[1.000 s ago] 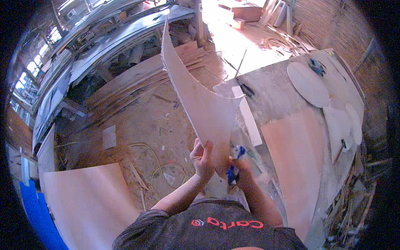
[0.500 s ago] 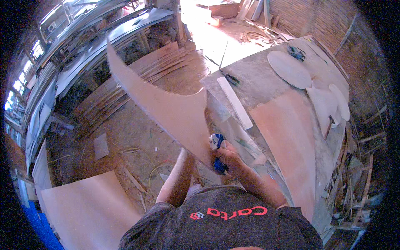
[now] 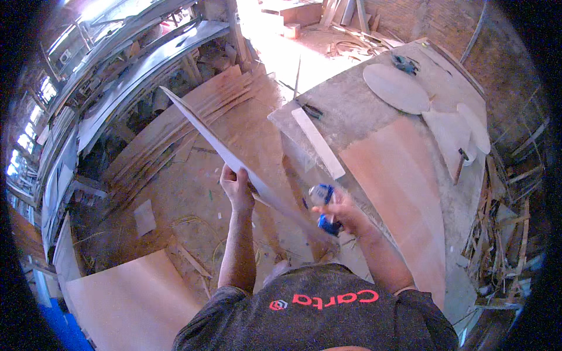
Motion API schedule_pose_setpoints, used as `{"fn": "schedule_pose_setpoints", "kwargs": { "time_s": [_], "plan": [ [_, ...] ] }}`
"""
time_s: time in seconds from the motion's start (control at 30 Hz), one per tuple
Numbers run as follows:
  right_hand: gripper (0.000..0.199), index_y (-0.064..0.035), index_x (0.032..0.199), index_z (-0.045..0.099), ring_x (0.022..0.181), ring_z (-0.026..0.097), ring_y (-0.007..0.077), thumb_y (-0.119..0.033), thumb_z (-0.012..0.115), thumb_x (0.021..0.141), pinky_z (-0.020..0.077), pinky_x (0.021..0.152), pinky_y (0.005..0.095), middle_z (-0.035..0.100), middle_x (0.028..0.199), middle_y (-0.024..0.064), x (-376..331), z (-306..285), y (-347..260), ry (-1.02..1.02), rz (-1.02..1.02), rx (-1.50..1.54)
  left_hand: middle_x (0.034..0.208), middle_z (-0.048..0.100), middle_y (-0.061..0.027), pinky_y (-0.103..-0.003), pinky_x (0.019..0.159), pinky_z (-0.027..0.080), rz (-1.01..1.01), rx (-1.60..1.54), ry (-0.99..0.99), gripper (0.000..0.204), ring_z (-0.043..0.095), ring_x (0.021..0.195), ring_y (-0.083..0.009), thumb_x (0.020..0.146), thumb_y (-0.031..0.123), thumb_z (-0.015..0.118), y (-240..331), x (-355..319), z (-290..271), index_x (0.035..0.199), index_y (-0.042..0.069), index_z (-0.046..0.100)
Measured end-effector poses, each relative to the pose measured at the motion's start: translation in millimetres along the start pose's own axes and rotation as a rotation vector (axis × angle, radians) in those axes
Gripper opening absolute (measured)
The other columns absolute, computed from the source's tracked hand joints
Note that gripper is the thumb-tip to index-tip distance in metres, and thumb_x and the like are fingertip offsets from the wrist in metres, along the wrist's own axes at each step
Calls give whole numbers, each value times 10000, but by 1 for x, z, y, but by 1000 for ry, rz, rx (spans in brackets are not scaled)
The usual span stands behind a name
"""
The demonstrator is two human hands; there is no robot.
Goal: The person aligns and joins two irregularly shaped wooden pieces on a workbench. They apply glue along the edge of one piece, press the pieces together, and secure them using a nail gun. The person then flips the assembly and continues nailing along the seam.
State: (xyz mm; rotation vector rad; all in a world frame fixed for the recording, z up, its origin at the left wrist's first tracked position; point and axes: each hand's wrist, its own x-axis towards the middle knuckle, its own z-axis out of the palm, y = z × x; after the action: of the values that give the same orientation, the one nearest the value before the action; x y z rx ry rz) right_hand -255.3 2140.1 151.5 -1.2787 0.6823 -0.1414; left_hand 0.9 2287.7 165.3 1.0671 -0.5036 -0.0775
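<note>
We see the thin board (image 3: 266,190) nearly edge-on above the floor (image 3: 172,190), the left hand (image 3: 237,186) clasping its edge in its fingers; should that single grip slip, the long sheet could swing or drop. Our right hand (image 3: 346,214), fingers wrapped around a blue-and-silver tool (image 3: 329,224), is near enough that a careless turn could knock it against the board, beside the table (image 3: 345,111).

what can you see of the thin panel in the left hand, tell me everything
The thin panel is pale, perhaps wood, seen nearly edge-on as a long strip narrowing to a pointed far tip. Held up, it slants from upper left to lower right. The left hand grips it; its blurred near end lies close to the blue tool, contact unclear.
</note>
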Motion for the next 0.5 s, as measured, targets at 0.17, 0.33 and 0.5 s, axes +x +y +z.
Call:
{"fn": "schedule_pose_setpoints", "kwargs": {
  "time_s": [0.17, 0.33, 0.5],
  "plan": [
    [694, -26, 1347, 470, 945, 658, 186, -89, 818, 751, 563, 754, 319, 626, 1062, 70, 1, -36, -11, 240, -367, -127, 626, 561, 45, -227, 455, 367, -107, 131, 70, 302, 484, 488, -54, 798, 234, 832, 20, -6, 6, 874, 47, 608],
    [577, -52, 1249, 558, 792, 601, 109, -357, 808, 827, 508, 648, 247, 617, 963, 19, -3, -28, -22, 196, -149, 94, 592, 537, 49, -230, 479, 381, -229, 460, -37, 388, 469, 505, -47, 707, 263, 909, 21, -23, 12, 736, 73, 572],
    [438, -75, 1041, 629, 545, 511, 81, -451, 761, 859, 434, 478, 231, 589, 750, -10, 2, -4, -37, 296, -134, 153, 604, 556, 41, -234, 516, 405, -197, 550, -85, 414, 468, 548, -45, 674, 282, 932, 13, -21, 11, 715, 82, 572]
  ]
}}
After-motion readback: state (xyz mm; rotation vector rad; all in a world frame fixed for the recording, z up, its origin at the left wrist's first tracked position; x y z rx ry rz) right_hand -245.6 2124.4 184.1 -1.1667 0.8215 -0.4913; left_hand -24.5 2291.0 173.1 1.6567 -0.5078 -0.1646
